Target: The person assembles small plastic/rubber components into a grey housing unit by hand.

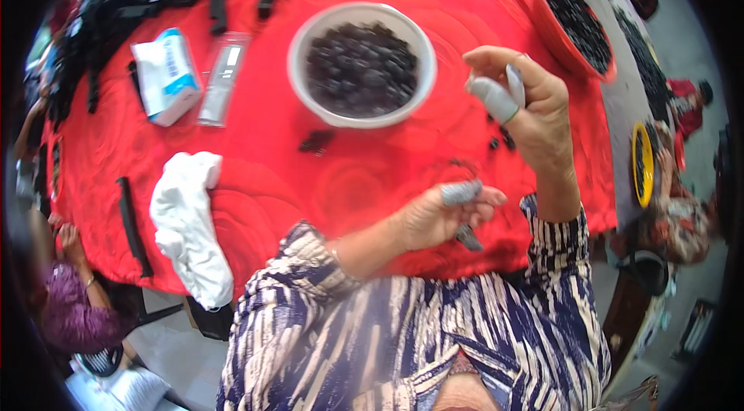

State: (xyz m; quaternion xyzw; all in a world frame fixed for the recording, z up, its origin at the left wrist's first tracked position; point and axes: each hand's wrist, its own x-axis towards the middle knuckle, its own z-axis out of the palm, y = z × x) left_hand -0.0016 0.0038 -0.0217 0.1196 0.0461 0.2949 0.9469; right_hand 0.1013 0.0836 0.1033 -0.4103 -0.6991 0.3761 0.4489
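My left hand (442,217) is low over the red-covered table, close to my body. Its fingers are curled in, with grey tape on the thumb. A small dark grey piece (468,238) shows below the fingers; its kind is unclear. My right hand (535,105) is raised to the right of a white bowl (298,93). Its thumb and forefinger meet in a pinch, and grey wrapping covers the thumb and another finger. Whatever the pinch holds is too small to make out. Many small, shiny black pieces (363,70) fill the bowl.
Loose black bits (316,141) lie below the bowl. Leftward are a white cloth (190,217), a black strip (133,225), a white-and-blue packet (167,77) and a clear sleeve (225,77). A red basin (554,35) of black pieces stands far right. Other people sit at both sides.
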